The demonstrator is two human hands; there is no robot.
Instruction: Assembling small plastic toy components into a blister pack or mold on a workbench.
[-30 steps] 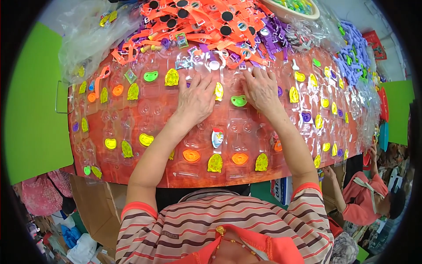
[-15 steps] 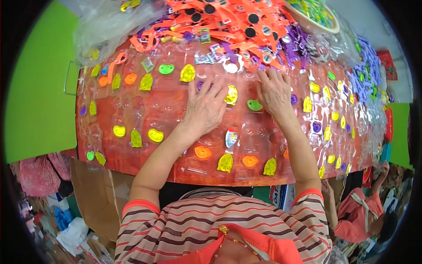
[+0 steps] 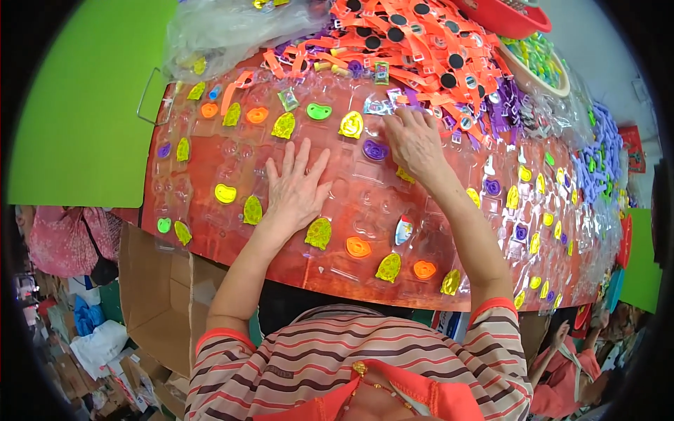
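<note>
Clear plastic blister trays [image 3: 365,172] cover the red tabletop, some cavities holding small pieces. My left hand [image 3: 298,186] lies over the trays left of centre, fingers spread and nothing held. Close by are a yellow foil-like piece [image 3: 319,234] and a yellow pacifier-shaped piece [image 3: 225,194]. Farther out, my right hand [image 3: 418,147] bends its fingers down at the near edge of the pile; whatever is beneath the fingertips is hidden. Beside it sit a purple pacifier-shaped piece [image 3: 375,149], a shiny yellow piece [image 3: 351,125] and small printed packets [image 3: 379,105].
Orange toy watches [image 3: 421,49] with round black faces are heaped at the back, with purple straps [image 3: 502,105] alongside. A red basin [image 3: 502,17] and a bowl of green pieces [image 3: 537,63] stand behind. A cardboard box [image 3: 158,281] is below the table's left front. Another person [image 3: 569,372] is at lower right.
The view has swung right, so the table appears tilted. My left hand has drawn back toward me and left, fingers spreading. My right hand has moved leftward over the trays, its fingers curling.
</note>
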